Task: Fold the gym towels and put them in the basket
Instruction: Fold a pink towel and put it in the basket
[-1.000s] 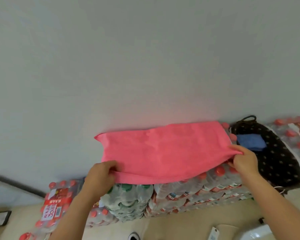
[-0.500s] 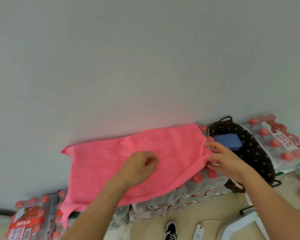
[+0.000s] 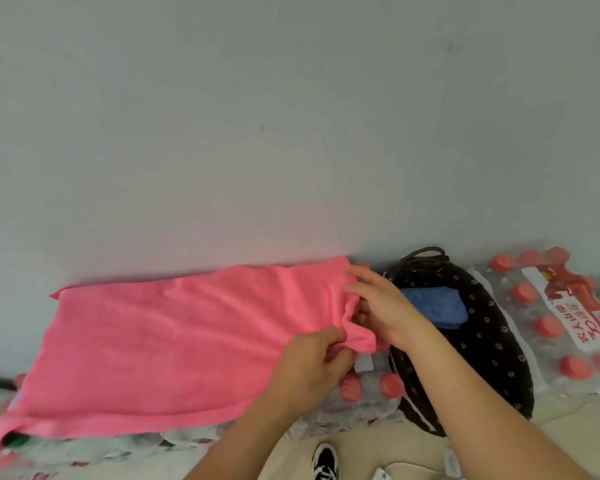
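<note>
Pink towel [image 3: 160, 341] spread flat on the bottle packs [image 3: 364, 403], both your hands at its right end.

Your surface is a row of shrink-wrapped water-bottle packs pushed against a plain pale grey wall [image 3: 291, 133], with beige floor [image 3: 378, 445] and a black-and-white shoe [image 3: 324, 460] below. The towel covers the packs from their left edge almost to the basket [image 3: 492, 341], its far edge along the wall. Your left hand [image 3: 309, 368] pinches the towel's near right corner, bunching it. Your right hand [image 3: 385, 306] lies at the right edge with fingers stretched over the cloth, but you cannot tell whether its thumb grips. The towel is soft, fuzzy and lightly creased. The basket is an oval of dark fabric with small pale dots and cord handles, standing just beside the right hand with a folded blue towel [image 3: 433, 306] inside. Round red caps [image 3: 548, 325] show under glossy wrap.
</note>
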Action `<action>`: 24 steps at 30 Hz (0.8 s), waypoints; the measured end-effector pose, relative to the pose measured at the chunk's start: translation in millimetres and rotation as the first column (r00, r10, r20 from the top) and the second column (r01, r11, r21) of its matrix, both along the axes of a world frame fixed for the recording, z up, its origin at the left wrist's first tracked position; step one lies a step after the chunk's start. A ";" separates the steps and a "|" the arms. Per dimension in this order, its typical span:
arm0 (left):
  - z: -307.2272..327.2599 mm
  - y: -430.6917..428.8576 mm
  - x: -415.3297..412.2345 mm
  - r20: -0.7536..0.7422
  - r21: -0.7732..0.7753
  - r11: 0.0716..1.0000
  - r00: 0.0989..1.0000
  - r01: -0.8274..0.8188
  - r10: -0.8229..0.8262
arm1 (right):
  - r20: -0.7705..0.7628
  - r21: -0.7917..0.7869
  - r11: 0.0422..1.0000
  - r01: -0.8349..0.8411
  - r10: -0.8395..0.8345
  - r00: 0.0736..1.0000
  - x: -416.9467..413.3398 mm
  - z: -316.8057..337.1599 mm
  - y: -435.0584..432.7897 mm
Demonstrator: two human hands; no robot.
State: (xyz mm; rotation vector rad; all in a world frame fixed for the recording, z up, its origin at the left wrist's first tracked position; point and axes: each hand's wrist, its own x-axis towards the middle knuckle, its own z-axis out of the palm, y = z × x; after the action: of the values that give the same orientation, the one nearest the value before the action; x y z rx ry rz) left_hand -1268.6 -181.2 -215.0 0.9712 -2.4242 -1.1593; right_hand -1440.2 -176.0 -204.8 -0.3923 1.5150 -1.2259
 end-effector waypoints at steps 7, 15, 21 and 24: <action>1.8 19.0 -12.1 0.063 -0.029 0.998 0.996 0.058 -0.056 | -0.694 0.054 0.994 -0.097 0.107 0.712 -15.6 -11.6 -45.7; 11.8 47.4 -25.0 0.072 -0.149 0.961 0.972 0.233 -0.225 | -0.874 0.102 0.994 -0.037 0.108 0.474 -55.2 -10.4 -14.0; 0.0 61.1 -31.4 0.166 -0.137 0.924 0.928 0.356 -0.333 | -0.920 0.142 0.988 -0.062 0.155 0.361 -66.2 -14.5 -2.1; 0.2 62.0 -30.1 0.182 -0.073 0.925 0.917 0.373 -0.355 | -0.940 0.193 0.976 -0.101 0.214 0.266 -57.8 -15.6 3.5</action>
State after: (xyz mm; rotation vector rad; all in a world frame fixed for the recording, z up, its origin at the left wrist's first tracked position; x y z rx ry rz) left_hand -1298.7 -119.2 -214.8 0.6181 -2.8582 -1.0806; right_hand -1498.1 -172.5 -220.4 -1.4047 2.4721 -0.6686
